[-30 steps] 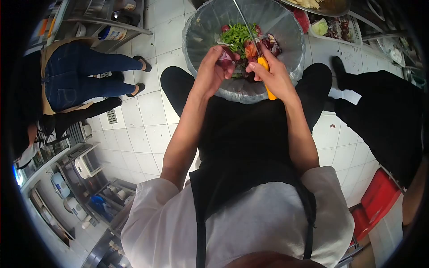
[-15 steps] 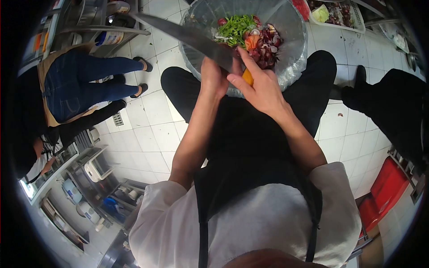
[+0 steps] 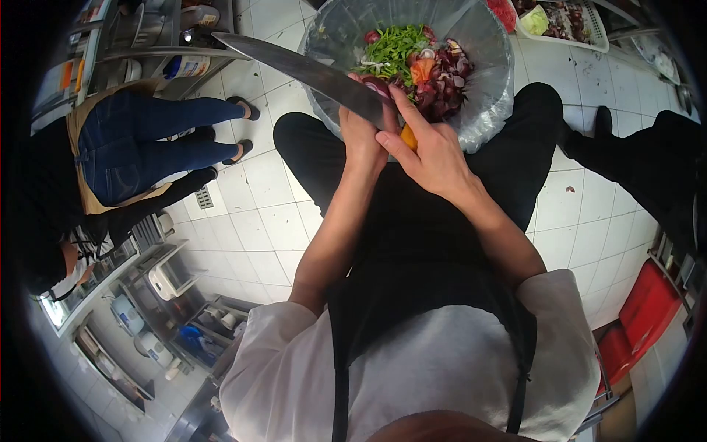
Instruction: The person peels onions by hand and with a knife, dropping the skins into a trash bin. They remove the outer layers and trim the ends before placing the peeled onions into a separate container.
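Observation:
My right hand (image 3: 436, 156) is closed around the yellow handle of a large kitchen knife (image 3: 298, 70). Its broad blade points up and to the left, across the front of my left hand (image 3: 362, 140). That hand grips a red onion (image 3: 378, 88), which is partly hidden behind the blade, as are some of the fingers. Both hands are over the near rim of a round bin with a clear plastic liner (image 3: 486, 55). Chopped green leaves (image 3: 398, 51) and dark red onion skins (image 3: 445, 85) lie inside it.
My knees flank the bin. At the left a person in jeans (image 3: 140, 155) stands by metal shelving. Another person's dark-clothed leg (image 3: 633, 155) is at the right, near a red chair (image 3: 644, 317). A white basket (image 3: 600, 29) of vegetables stands at the upper right.
The whole view has shifted slightly, with the scene a little further right. The blade has dipped and turned a little, and more of the red onion shows behind it.

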Motion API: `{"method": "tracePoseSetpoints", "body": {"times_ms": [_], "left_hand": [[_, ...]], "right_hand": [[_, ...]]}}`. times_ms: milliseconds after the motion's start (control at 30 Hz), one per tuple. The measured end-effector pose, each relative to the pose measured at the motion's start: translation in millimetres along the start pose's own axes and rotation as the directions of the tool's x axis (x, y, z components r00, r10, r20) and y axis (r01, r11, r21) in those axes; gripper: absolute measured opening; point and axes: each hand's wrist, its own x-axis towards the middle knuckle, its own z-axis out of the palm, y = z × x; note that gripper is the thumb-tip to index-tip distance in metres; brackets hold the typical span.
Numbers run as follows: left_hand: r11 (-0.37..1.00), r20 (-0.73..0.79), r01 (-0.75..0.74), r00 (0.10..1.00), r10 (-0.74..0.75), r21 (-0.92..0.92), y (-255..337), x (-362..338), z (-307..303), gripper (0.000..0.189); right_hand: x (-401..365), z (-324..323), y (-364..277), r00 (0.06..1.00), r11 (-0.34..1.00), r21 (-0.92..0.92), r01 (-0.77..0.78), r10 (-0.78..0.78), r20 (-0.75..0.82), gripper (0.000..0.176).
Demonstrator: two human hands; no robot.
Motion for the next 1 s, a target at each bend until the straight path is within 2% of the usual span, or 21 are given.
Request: {"method": "tracePoseSetpoints", "body": {"times_ms": [167,200,233,300,367,400,467,533,633,1000], "left_hand": [[0.995,-0.003,-0.079,0.997,0.08,0.063,2,-3,1,0.038],[0.933,0.047,-0.208,0.978,0.203,0.293,-1,-1,-2,0.038],[0.803,0.124,-0.328,0.943,0.308,0.498,-4,0,-7,0.038],[0.767,0.14,-0.355,0.932,0.335,0.534,-6,0,-8,0.04],[0.963,0.013,-0.178,0.984,0.18,0.203,-4,-4,-3,0.045],[0.964,0.02,-0.169,0.985,0.169,0.205,-6,-2,-5,0.045],[0.966,0.034,-0.151,0.989,0.147,0.21,-14,5,-13,0.044],[0.967,0.004,-0.126,0.992,0.128,0.222,-10,4,-7,0.043],[0.981,-0.007,-0.083,0.996,0.085,0.174,-5,3,1,0.037],[0.986,0.055,0.004,0.998,-0.014,0.167,-11,5,-1,0.04]], "right_hand": [[1,0,-2,1.0,1.0,0.017,0.006,-0.006,-0.004,0.07],[2,0,-3,1.0,1.0,0.022,0.008,-0.008,-0.008,0.069],[2,-1,-4,1.0,0.999,0.04,-0.028,0.028,0.003,0.066],[3,-2,-7,0.995,0.992,0.076,-0.099,0.098,0.025,0.061],[3,-1,-8,0.992,0.985,0.123,-0.123,0.122,0.011,0.058],[3,-1,-7,0.991,0.98,0.146,-0.134,0.134,0.005,0.056],[3,11,7,0.991,0.98,0.196,-0.013,0.039,-0.127,0.053],[5,9,3,0.988,0.966,0.257,-0.039,0.076,-0.133,0.052],[2,-3,-4,0.97,0.913,0.335,-0.232,0.244,0.007,0.053],[4,-4,17,0.931,0.879,0.349,-0.326,0.363,-0.045,0.046]]}}
